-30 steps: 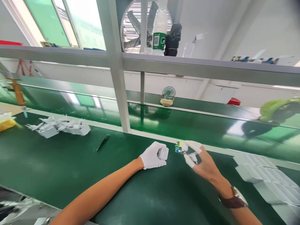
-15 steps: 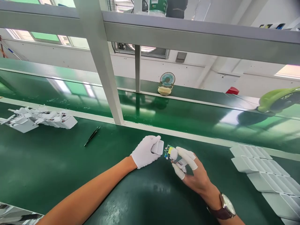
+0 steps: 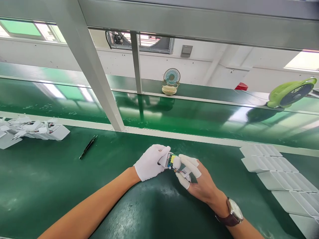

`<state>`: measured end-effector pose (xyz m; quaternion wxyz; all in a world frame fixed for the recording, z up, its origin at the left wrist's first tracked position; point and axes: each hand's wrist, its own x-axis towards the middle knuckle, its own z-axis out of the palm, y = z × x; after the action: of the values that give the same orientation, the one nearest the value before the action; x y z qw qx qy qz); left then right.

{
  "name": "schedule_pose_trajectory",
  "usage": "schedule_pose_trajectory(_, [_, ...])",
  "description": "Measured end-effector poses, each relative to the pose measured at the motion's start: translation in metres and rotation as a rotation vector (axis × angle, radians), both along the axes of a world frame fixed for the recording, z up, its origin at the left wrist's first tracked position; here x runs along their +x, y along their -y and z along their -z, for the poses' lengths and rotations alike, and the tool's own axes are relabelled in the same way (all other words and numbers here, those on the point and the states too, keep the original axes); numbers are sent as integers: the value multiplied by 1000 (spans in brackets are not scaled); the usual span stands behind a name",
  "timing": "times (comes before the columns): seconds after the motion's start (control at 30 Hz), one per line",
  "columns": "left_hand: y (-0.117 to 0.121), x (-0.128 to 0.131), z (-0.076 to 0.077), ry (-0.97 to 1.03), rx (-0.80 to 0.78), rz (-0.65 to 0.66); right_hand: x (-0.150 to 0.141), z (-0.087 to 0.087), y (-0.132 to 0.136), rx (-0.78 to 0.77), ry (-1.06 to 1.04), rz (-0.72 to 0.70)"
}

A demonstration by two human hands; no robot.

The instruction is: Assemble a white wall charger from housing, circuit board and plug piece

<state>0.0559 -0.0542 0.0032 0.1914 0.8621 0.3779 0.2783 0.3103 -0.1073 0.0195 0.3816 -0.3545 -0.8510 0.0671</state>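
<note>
My left hand (image 3: 151, 162), in a white glove, is closed round a small white plastic housing (image 3: 163, 160) whose open end faces right. With white finger cots on its fingertips, my right hand (image 3: 194, 172) grips a green circuit board (image 3: 170, 160) that carries a yellow part and a white block. The board's left end sits at the mouth of the housing, partly inside it. A white piece with thin wires (image 3: 185, 173) hangs under the right fingers, partly hidden by them.
Black tweezers (image 3: 88, 146) lie left of my hands. White housings with wired parts (image 3: 35, 129) are heaped at far left. Rows of white housings (image 3: 276, 169) stand at right. A metal post (image 3: 94, 73) rises behind; a small fan (image 3: 171, 81) and green fan (image 3: 290, 93) stand beyond.
The circuit board has moved left, from a gap beside the housing to its opening, and now enters it. Both hands keep their grip. The camera view has shifted slightly.
</note>
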Motion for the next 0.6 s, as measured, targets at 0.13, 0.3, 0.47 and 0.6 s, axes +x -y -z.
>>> schedule_pose_trajectory(0.13, [0,2,-3,-16,3,16,-1,-2,0,-18,21,12])
schedule_pose_trajectory(0.3, [1,3,-4,-33,-3,11,-2,-1,1,-38,35,24])
schedule_pose_trajectory(0.47, [1,2,-4,-43,3,4,-3,-3,2,2,42,38])
schedule_pose_trajectory(0.6, [1,4,-14,-50,19,9,-5,-6,1,41,38,44])
